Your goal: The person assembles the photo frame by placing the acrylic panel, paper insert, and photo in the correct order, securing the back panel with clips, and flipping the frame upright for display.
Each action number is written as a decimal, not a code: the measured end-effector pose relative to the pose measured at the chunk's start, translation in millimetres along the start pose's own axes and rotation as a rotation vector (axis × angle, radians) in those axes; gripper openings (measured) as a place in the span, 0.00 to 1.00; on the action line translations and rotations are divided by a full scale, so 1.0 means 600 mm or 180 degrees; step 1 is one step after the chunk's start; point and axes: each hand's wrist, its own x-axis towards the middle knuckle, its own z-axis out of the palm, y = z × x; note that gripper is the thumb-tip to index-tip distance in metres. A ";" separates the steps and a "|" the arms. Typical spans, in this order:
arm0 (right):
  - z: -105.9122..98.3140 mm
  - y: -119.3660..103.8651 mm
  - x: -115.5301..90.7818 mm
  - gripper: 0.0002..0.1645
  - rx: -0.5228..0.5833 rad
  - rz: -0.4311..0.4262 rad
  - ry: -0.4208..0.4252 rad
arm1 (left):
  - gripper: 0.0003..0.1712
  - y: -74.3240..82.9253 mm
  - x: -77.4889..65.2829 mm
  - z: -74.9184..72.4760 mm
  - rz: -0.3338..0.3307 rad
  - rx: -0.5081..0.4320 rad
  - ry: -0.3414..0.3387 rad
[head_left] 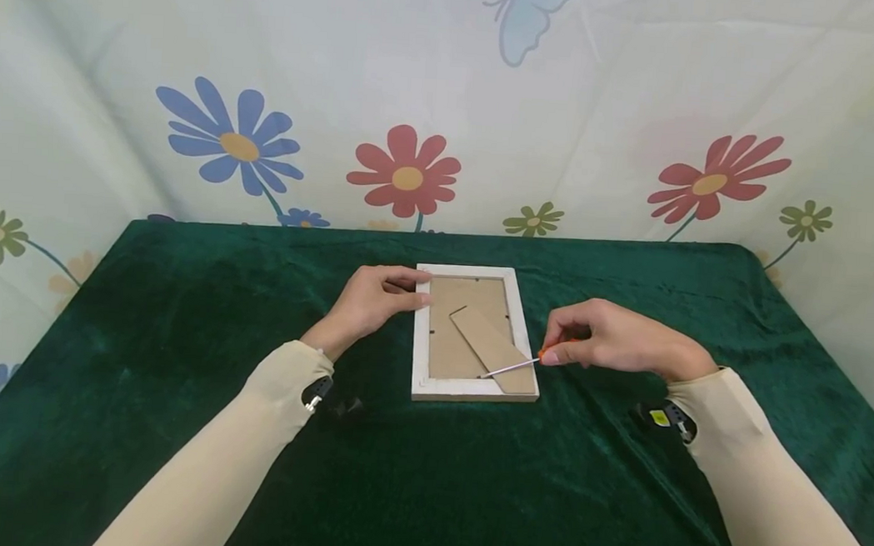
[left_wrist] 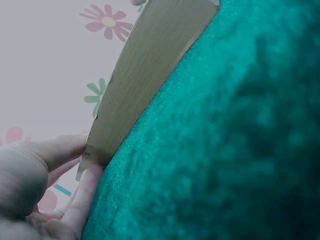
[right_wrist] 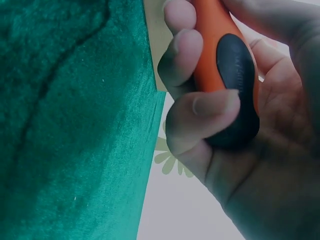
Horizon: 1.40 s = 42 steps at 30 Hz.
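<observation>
A white picture frame (head_left: 423, 331) lies face down on the green cloth, its brown backing board (head_left: 460, 289) and slanted stand leg (head_left: 489, 343) facing up. My left hand (head_left: 367, 302) holds the frame's left edge near the far corner; in the left wrist view, its fingers (left_wrist: 82, 192) meet the wooden side. In my right hand (head_left: 606, 338) is a screwdriver (right_wrist: 237, 70) with an orange and black handle, fingers curled round it. Its thin metal shaft (head_left: 510, 367) crosses the stand leg, the tip at the backing's near edge. Whether the tip is under anything is too small to tell.
Dark green velvet cloth (head_left: 424, 489) covers the table around the frame. Behind it hangs a pale curtain (head_left: 566, 131) printed with flowers and a butterfly. A dark strap (head_left: 317, 391) sits on the left wrist, and a similar strap (head_left: 679, 421) on the right.
</observation>
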 end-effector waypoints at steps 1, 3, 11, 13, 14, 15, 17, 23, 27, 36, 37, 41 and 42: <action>0.000 -0.001 0.001 0.06 0.0007 0.0002 -0.0004 | 0.23 0.000 -0.001 0.000 0.0000 0.0002 0.0002; 0.000 -0.002 0.002 0.05 0.0019 0.0008 -0.0013 | 0.23 0.000 -0.002 -0.001 0.0002 0.0001 0.0005; 0.000 -0.005 0.004 0.05 0.0054 0.0103 -0.0054 | 0.23 0.000 -0.005 -0.003 0.0017 -0.0014 0.0011; 0.000 -0.007 0.004 0.06 0.0054 0.0115 -0.0057 | 0.23 0.000 -0.005 -0.004 0.0018 -0.0014 0.0013; 0.000 -0.008 0.003 0.06 0.0058 0.0115 -0.0060 | 0.24 0.000 -0.005 -0.004 0.0018 -0.0012 0.0015; 0.000 -0.009 0.003 0.06 0.0059 0.0117 -0.0062 | 0.23 0.001 -0.005 -0.004 0.0019 -0.0015 0.0015; 0.000 -0.011 0.002 0.07 0.0060 0.0123 -0.0064 | 0.23 0.001 -0.005 -0.004 0.0019 -0.0021 0.0014; -0.001 -0.019 -0.003 0.07 0.0068 0.0154 -0.0119 | 0.23 0.000 -0.003 -0.001 0.0000 -0.0038 -0.0018; -0.005 -0.024 -0.001 0.07 0.0015 0.0093 -0.0202 | 0.23 -0.001 -0.002 0.000 0.0007 -0.0038 -0.0011; -0.020 -0.045 0.007 0.08 -0.0197 0.0152 -0.0377 | 0.23 -0.001 -0.003 -0.001 0.0006 -0.0039 0.0008; -0.021 -0.046 0.008 0.08 -0.0188 0.0166 -0.0393 | 0.23 -0.001 -0.003 -0.001 0.0010 -0.0041 0.0007; -0.024 -0.049 0.009 0.08 -0.0139 0.0250 -0.0453 | 0.23 0.000 -0.003 0.000 0.0017 -0.0034 0.0006; -0.025 -0.049 0.009 0.08 -0.0140 0.0266 -0.0462 | 0.23 0.000 -0.003 0.000 0.0023 -0.0035 0.0005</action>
